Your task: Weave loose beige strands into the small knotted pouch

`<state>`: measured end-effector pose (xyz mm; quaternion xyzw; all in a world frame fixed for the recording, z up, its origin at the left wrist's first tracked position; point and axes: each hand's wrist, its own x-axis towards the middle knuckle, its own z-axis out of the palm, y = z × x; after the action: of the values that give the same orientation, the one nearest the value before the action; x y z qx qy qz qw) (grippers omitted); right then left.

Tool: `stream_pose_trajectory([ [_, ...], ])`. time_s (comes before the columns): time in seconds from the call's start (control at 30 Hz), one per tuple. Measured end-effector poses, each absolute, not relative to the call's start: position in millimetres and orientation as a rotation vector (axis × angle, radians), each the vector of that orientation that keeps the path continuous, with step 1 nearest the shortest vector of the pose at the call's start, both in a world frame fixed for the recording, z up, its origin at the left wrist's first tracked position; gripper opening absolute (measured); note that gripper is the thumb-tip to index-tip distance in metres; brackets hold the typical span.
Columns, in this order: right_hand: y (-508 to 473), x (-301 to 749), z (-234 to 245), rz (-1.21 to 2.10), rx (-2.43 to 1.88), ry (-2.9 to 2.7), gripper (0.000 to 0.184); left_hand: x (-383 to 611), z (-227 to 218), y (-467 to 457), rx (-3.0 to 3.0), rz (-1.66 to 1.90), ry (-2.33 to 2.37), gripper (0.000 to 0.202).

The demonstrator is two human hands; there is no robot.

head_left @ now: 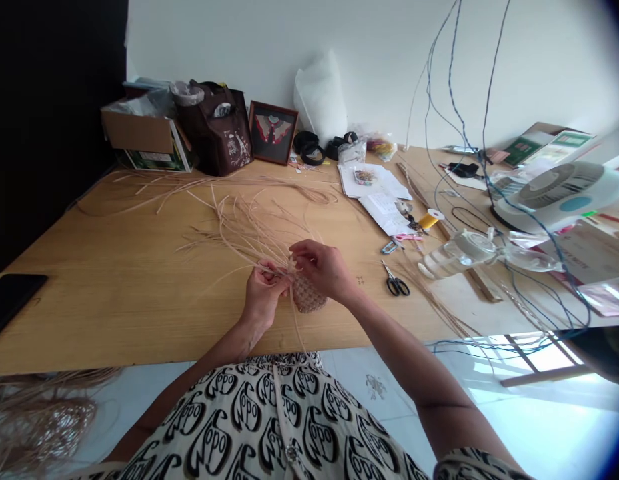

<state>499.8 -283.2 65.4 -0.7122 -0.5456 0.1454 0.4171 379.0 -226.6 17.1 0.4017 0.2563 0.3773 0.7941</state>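
Observation:
A small woven piece (309, 297) of pale tan strips rests on the wooden table (139, 300) right in front of me. Long loose strips (249, 227) fan out from its upper edge toward the back left, and one strip hangs down toward my lap. My left hand (265, 287) pinches strips at the left side of the weave. On the other side, my right hand (322, 267) bends over the top of the piece, fingers closed at its edge on a strip. The exact hold of the fingertips is partly hidden.
Black-handled scissors (397, 285) lie to the right, near a yellow thread spool (430, 219) and a clear jug (454, 252). Blue cords hang past a white fan (554, 193). A dark bag (219, 133) and a framed moth (273, 132) stand behind; a phone (12, 300) lies left.

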Motion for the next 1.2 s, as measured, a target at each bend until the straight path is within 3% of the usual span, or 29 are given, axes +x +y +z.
stream_pose_trajectory([
  [0.13,-275,515,69,0.373,-1.807,-1.524,0.017,376,16,-228,0.988,0.804,0.499,0.046],
  [0.27,-262,526,72,0.776,-1.706,-1.713,0.022,372,17,-230,1.162,0.749,0.478,0.042],
  [0.4,-257,527,66,1.051,-1.607,-1.499,0.026,372,15,-227,1.174,0.738,0.471,0.043],
  [0.6,-267,519,60,0.833,-1.558,-1.163,0.028,376,10,-219,0.959,0.779,0.504,0.049],
  [0.87,-269,501,80,0.374,-1.716,-1.519,0.014,383,11,-215,0.906,0.714,0.521,0.048],
  [0.97,-257,504,83,0.426,-1.735,-1.612,0.019,383,11,-217,0.984,0.711,0.514,0.050],
  [1.07,-246,517,77,0.607,-1.707,-1.572,0.056,381,10,-220,1.059,0.707,0.501,0.048],
  [1.1,-244,522,74,0.687,-1.706,-1.548,0.060,380,10,-221,1.079,0.708,0.501,0.047],
  [1.2,-245,534,65,0.852,-1.782,-1.506,0.040,377,8,-223,1.089,0.727,0.502,0.045],
])
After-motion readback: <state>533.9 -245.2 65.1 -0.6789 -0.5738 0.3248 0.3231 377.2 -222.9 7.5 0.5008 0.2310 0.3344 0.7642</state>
